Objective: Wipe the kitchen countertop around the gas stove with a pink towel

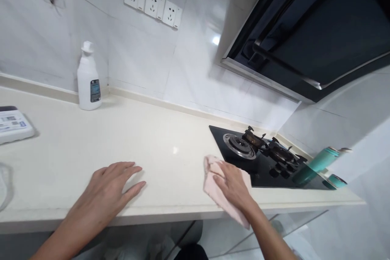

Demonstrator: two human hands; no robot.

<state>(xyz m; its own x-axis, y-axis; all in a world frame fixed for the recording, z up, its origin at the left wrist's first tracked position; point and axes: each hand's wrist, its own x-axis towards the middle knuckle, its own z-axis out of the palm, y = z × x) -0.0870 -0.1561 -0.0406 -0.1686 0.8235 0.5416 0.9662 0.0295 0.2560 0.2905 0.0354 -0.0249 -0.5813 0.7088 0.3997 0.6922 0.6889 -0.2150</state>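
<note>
My right hand [230, 183] presses a pale pink cloth [215, 189] onto the cream countertop [158, 142], just left of the black gas stove [254, 168]. One end of the cloth hangs over the counter's front edge. To the left, my left hand [114, 185] is over the counter near its front edge, thumb and fingers apart, holding nothing. Whether it rests on the surface, I cannot tell.
A white bottle [88, 79] stands by the back wall. At the far left lies a white packet [14, 125]. Beyond the burners are a green canister [326, 158] and a small green container [336, 180]. A dark range hood [317, 28] overhangs the stove; sockets [152, 4] line the wall.
</note>
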